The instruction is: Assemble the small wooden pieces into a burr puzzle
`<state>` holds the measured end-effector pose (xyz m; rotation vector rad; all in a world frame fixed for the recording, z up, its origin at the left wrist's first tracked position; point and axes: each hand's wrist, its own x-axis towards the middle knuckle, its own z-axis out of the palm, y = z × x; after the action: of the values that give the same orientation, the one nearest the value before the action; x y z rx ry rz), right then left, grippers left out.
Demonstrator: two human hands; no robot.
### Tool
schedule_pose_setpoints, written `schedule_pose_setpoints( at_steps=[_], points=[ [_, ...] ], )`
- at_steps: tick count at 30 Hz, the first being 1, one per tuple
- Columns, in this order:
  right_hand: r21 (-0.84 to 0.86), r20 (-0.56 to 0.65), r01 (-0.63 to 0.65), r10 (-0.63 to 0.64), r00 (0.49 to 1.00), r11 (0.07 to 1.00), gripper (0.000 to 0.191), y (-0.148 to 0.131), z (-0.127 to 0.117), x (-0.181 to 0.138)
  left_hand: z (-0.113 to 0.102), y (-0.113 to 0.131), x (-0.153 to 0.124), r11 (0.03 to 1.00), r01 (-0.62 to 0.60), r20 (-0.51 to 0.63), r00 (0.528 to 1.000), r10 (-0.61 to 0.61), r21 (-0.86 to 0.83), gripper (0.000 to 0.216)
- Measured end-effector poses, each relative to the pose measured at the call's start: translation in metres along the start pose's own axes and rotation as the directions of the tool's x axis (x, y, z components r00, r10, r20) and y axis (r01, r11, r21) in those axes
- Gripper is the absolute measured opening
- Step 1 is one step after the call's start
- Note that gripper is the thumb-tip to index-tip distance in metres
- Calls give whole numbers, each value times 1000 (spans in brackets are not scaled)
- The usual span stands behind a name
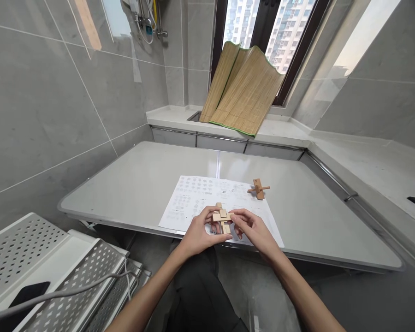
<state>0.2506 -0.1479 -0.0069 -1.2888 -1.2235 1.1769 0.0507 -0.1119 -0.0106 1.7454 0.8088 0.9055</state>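
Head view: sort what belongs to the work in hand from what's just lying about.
Likely in use:
- pale blocks, in left hand and right hand
- printed sheet, beneath
- brown piece, at its right edge

Apparently lying about:
- mat, by the window
- cable, across the rack
- black slab, under the cable

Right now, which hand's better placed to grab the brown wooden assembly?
Probably the right hand: it's nearer the brown wooden assembly and holds just one end of the pale wooden assembly, which the left hand cradles.
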Motion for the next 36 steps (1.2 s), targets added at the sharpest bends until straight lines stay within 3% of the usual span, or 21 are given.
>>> schedule_pose_setpoints(
  at_steps=[5,9,15,19,21,26,30,36],
  points=[
    [-19,54,10,-9,999,1000,56,11,11,10,-6,-12,-6,995,61,-52,997,-65,-79,61],
    [-250,-64,72,-90,994,965,50,22,10,16,-15,-24,-8,986,117,-136,982,-134,-122,61],
    [-676,-83,136,-258,962,725,38,37,21,21,-25,-29,-1,990,115,-205,970,-129,-77,65],
    [-821,-71,112,-295,953,560,34,42,30,29,-29,-30,9,996,80,-185,979,-83,-28,63],
    [-809,-51,116,-266,963,576,32,38,28,32,-31,-31,14,999,45,-156,987,-44,-2,63],
    [-665,-24,90,-141,990,742,30,13,13,35,-36,-36,17,988,-15,-104,994,31,151,61],
    [-670,-24,82,-131,991,738,28,-6,13,31,-34,-40,15,963,-67,-89,992,93,261,59],
    [-706,6,180,-249,969,684,30,-11,25,20,-30,-36,13,935,-155,-44,983,177,319,52]
  ],
)
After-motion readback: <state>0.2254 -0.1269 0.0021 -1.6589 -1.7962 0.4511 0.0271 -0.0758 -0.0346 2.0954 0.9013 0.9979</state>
